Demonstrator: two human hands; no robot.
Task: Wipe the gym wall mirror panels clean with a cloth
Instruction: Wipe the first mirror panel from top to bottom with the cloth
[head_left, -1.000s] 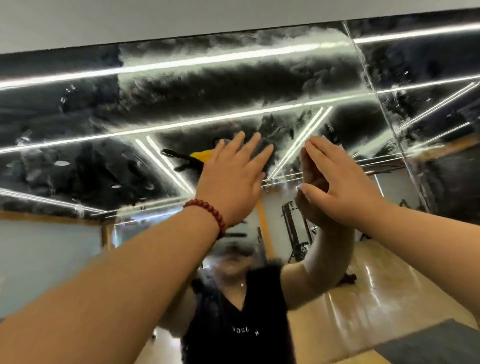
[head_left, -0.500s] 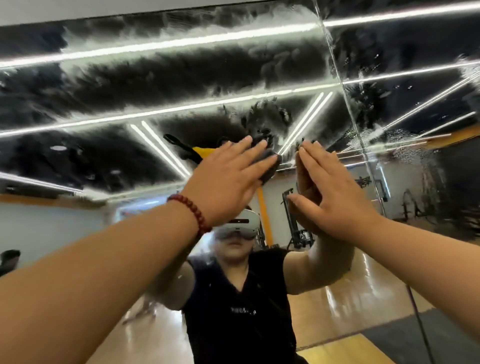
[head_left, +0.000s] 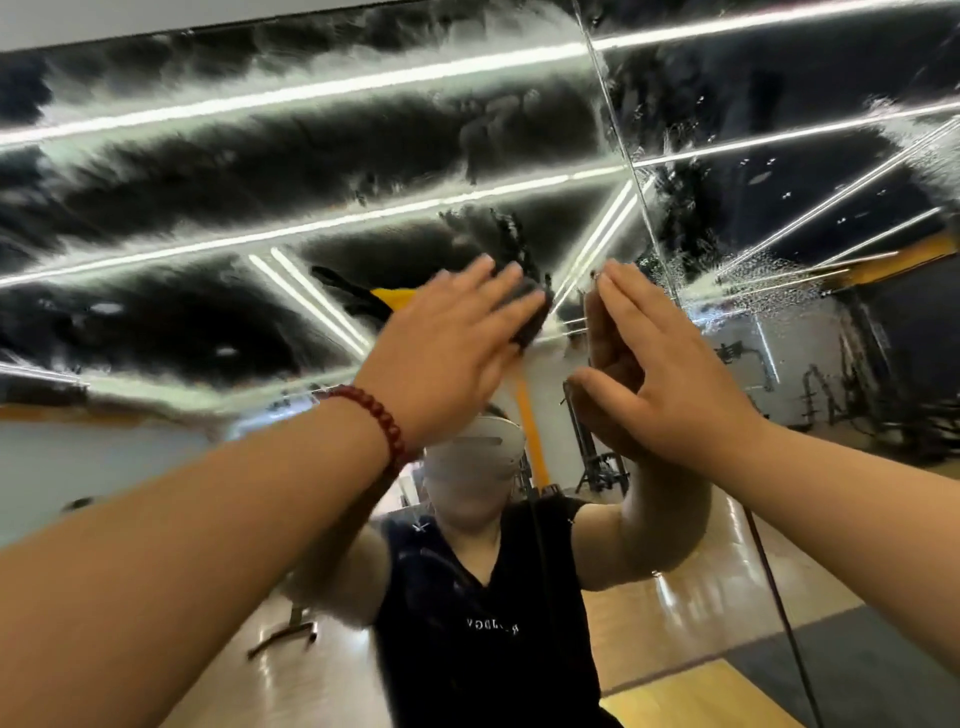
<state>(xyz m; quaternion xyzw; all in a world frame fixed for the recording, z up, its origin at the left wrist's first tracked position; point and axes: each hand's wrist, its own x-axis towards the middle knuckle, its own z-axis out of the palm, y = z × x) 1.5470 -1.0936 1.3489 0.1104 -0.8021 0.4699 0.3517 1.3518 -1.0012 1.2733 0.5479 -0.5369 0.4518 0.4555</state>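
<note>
Both hands have slid toward the mirror panel (head_left: 260, 171) seam. Left hand (head_left: 457, 343) presses the dark cloth (head_left: 530, 317) flat, fingers straight and together; right hand (head_left: 670, 374) rests bare on the glass, fingers straight, and may leave prints. Streaks could remain near the top edge.

two bare forearms, no sleeves. left wrist has a dark red round-bead bracelet (head_left: 382, 423). mirror reflection: black sleeveless v-neck top (head_left: 488, 613) with small white chest lettering, white head-worn headset (head_left: 488, 441).

Mirror (head_left: 311, 171) above looks unobstructed, perhaps smeared.
</note>
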